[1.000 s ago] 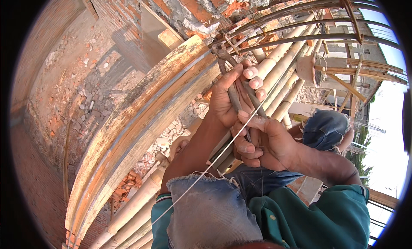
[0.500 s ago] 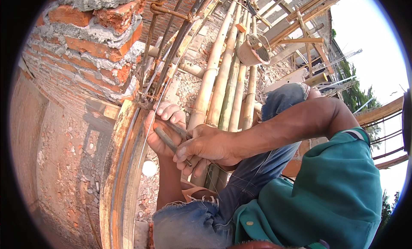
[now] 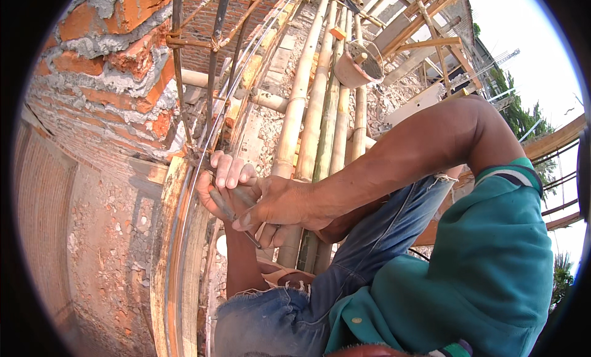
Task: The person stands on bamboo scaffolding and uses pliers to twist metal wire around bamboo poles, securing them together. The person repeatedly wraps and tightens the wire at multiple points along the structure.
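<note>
My right hand is closed around a grey metal hand tool with two rod-like arms; its working end is hidden by my hands. Just left of it, my left hand faces palm up with its fingers curled in, close against the tool. Whatever those fingers hold cannot be made out. Both hands are beside a joint of steel reinforcing bars, where the bars meet the top of a wooden board. A thin pale line runs along the board past my left fingertips.
A rough brick wall stands at left. Bamboo poles stretch away beyond my hands, with a mortar-stained bucket on them. Timber framing rises at far right. My bent knees in torn jeans are below.
My view has shifted slightly. Both hands, still together at the bar joint, appear a little further left, and my right elbow is higher. The tool stays in my right hand.
</note>
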{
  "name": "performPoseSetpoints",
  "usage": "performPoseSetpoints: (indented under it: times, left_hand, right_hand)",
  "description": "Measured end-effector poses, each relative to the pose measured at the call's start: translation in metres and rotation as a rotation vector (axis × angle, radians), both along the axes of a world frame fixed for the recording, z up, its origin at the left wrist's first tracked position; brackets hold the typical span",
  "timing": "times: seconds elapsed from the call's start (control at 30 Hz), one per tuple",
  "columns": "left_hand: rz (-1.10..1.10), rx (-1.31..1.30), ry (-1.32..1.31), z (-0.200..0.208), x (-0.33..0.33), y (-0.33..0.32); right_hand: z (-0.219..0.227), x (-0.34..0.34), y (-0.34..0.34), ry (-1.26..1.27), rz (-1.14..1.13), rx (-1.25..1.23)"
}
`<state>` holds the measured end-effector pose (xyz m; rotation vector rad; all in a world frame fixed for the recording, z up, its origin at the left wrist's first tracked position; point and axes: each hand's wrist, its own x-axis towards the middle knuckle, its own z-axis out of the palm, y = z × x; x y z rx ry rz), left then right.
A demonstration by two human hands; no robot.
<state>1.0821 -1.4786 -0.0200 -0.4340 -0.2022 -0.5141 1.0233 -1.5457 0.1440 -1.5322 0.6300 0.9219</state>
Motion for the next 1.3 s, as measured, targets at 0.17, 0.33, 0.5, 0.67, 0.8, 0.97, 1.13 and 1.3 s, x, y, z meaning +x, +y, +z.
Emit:
performPoseSetpoints:
  times: [0.17,0.33,0.5,0.67,0.8,0.97,1.13,1.3]
  left_hand:
    - [-0.169,0.483,0.345,0.014,-0.008,0.02]
    - [-0.349,0.332,0.182,-0.004,0.009,0.034]
    - [-0.159,-0.041,-0.145,-0.01,0.006,0.012]
    - [-0.141,0.656,0.418,-0.002,-0.007,0.019]
    - [-0.23,0.105,0.149,-0.014,0.004,0.019]
    - [-0.088,-0.156,-0.057,-0.017,0.003,-0.001]
    - [-0.036,0.433,0.227,0.002,-0.008,0.008]
    - [-0.186,0.766,0.564,0.012,-0.003,0.02]
  right_hand:
    - [-0.013,0.004,0.001,-0.299,0.516,-0.603]
    - [-0.026,-0.009,0.007,-0.284,0.353,-0.427]
    - [-0.032,-0.013,0.002,-0.415,0.548,-0.469]
    - [-0.012,-0.013,-0.007,-0.513,0.762,-0.691]
    - [-0.011,-0.012,-0.008,-0.397,0.489,-0.45]
    - [-0.023,-0.001,-0.013,-0.168,0.124,-0.21]
    - [-0.023,0.001,-0.014,-0.179,0.348,-0.366]
    - [-0.018,-0.002,-0.009,-0.097,0.281,-0.366]
